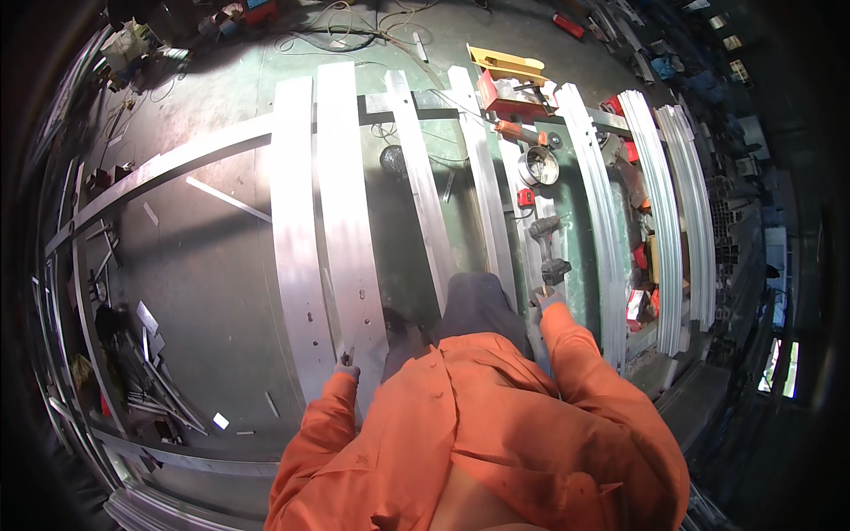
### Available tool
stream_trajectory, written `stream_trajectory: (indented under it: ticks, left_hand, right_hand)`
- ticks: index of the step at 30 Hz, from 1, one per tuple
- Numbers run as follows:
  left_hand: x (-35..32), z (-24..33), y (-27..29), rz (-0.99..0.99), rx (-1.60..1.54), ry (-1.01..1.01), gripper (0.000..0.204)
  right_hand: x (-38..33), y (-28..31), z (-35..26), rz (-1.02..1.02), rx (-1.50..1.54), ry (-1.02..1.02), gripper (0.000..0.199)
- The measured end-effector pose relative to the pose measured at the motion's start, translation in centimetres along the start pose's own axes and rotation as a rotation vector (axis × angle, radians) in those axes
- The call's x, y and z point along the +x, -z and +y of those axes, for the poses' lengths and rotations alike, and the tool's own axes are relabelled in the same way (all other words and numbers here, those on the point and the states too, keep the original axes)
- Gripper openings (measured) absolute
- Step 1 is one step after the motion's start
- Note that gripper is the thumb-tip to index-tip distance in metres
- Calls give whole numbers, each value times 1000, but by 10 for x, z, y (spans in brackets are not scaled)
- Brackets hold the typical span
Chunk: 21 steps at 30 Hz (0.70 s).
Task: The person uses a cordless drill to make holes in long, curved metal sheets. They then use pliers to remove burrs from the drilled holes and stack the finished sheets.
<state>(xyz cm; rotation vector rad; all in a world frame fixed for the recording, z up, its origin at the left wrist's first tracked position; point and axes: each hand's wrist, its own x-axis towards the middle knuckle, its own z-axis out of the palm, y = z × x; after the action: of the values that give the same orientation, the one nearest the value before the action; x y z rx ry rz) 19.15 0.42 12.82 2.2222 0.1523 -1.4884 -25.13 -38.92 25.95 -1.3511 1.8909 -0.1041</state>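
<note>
My left hand, in a grey glove, is closed at the lower end of two wide silvery metal profiles. Small holes show in the right profile and in the left profile. What that hand grips is too small to make out. My right hand, also gloved, is closed round a short, thin, tan-tipped thing that I cannot name. It is just below a dark cordless drill, which lies on a narrower metal bar. Farther up that bar are a red tape measure and a round metal tin.
An orange power tool lies beyond the tin, near a red box. More long profiles lie to the right across a cross beam. Cables trail over the far floor. Offcuts lie at the left.
</note>
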Motion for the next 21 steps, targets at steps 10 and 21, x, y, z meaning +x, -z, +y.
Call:
stream_trajectory:
  ticks: [10,21]
  left_hand:
    - [-10,33,-8,44,63,51,64]
    - [0,189,-52,25,35,-13,66]
  right_hand:
    - [60,-27,-19,24,-353,-138,61]
    - [168,-51,-1,-93,-166,-168,47]
